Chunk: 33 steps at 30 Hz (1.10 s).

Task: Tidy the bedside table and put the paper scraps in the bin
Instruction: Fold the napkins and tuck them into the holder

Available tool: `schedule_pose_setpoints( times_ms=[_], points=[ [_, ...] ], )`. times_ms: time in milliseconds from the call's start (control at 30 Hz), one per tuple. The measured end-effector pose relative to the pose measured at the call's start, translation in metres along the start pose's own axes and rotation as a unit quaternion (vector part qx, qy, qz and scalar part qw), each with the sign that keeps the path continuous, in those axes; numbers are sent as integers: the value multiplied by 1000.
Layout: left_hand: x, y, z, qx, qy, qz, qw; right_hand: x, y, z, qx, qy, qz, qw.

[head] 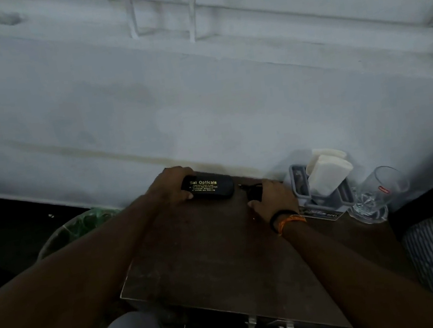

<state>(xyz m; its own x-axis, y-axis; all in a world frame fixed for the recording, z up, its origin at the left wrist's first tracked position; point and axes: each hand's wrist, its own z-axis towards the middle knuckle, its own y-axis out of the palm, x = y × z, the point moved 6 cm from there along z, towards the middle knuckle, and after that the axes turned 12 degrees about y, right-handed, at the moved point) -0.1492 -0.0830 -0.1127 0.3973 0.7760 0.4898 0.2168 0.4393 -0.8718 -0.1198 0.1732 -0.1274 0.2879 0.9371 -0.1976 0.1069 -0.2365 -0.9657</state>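
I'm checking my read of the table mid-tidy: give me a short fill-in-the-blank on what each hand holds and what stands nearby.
1. The left hand grips a black spectacle case printed "Sai ____".
2. The right hand closes on a small ____-coloured object on the bedside table.
3. At the table's right end stands an empty clear ____.
4. The bin, lined with a green bag, sits to the table's ____.

Missing words: Opticals; black; glass; left

Spectacle case (pixel 209 190) left of glass (pixel 376 195)
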Motion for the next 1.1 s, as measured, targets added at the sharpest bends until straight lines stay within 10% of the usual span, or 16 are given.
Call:
schedule_pose_setpoints(
  times_ms=[1100],
  points=[
    [-4,-1,-3,38,-17,-19,999,-9,-2,7,-14,-46,-26,999]
  ],
)
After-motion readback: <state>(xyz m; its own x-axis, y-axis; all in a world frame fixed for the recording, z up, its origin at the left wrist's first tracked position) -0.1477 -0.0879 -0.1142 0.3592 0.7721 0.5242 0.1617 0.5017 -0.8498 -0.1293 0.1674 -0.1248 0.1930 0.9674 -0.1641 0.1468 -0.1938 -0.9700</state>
